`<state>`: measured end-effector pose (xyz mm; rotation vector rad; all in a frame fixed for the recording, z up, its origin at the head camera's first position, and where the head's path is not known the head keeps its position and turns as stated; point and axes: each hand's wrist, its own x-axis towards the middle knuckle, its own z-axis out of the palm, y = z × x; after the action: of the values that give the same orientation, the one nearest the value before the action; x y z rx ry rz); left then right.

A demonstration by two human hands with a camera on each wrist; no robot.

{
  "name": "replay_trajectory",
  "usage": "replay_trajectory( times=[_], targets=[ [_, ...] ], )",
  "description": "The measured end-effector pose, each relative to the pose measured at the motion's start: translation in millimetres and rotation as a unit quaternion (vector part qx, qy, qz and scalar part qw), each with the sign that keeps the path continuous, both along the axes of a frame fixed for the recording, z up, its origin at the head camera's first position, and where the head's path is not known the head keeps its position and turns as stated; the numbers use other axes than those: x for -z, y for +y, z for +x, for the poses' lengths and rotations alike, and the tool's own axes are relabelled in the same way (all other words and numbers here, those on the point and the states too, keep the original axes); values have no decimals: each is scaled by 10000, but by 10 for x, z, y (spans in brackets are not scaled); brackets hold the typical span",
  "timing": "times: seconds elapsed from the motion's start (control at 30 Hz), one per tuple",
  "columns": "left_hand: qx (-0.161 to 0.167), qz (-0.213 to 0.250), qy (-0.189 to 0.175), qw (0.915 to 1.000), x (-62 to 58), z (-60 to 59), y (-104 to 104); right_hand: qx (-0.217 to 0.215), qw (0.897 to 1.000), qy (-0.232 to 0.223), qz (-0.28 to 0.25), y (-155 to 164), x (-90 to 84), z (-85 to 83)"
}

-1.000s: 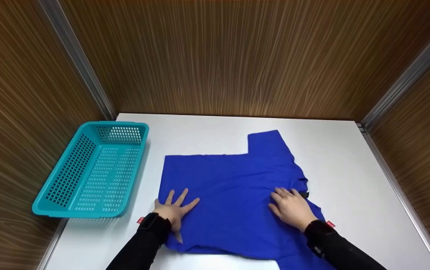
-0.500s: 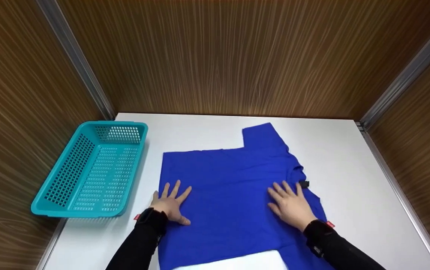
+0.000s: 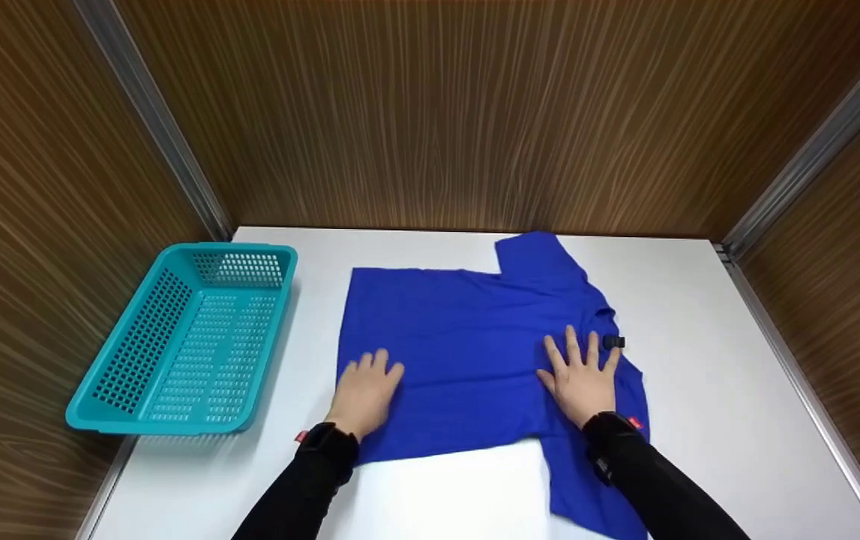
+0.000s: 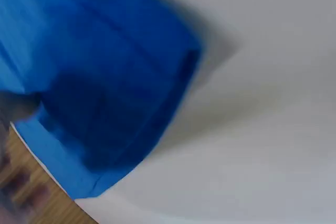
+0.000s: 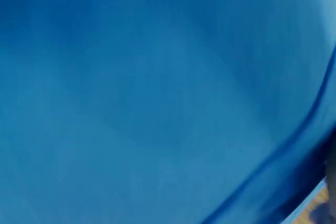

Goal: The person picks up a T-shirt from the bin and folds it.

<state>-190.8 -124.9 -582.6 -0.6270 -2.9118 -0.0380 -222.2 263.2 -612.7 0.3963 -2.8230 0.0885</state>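
Observation:
A blue T-shirt (image 3: 452, 337) lies front to back across the table, its hem end at the left and its neck at the right. My left hand (image 3: 364, 394) is over the hem end, fingers pointing away from me and slightly bent. In the left wrist view, that hand's blurred fingers (image 4: 23, 195) show at the lower left, beside the shirt's raised, shadowed hem corner (image 4: 173, 66). Near the neck, my right hand (image 3: 583, 382) rests on the shirt with its fingers spread. Blue cloth (image 5: 131, 103) fills most of the right wrist view.
A teal plastic basket (image 3: 268, 360) with perforated sides stands at the left of the white table (image 3: 729, 337). Beside the shirt's neck is a small black piece (image 3: 613, 342). Wood-patterned panels (image 3: 430, 112) rise at the back and both sides.
The shirt has slid away from me, bringing more of its near sleeve into view. Both hands have moved forward; the left fingers have drawn together, while the right fingers have spread.

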Motion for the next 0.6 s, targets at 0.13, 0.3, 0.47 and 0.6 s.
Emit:
replay_trajectory(
  times=[0.13,0.3,0.47,0.6],
  targets=[
    [154,503,-1098,9926,7,80,-128,-1331,9895,273,-496,46,-39,69],
    [50,372,-2033,9784,-29,101,-404,-2693,9530,-1305,-462,298,-116,271],
    [17,472,-1811,9823,44,134,-546,-2013,9758,-823,215,444,-138,293],
    [348,527,-979,9932,109,121,-608,-1576,9862,376,355,449,-148,313]
  ],
)
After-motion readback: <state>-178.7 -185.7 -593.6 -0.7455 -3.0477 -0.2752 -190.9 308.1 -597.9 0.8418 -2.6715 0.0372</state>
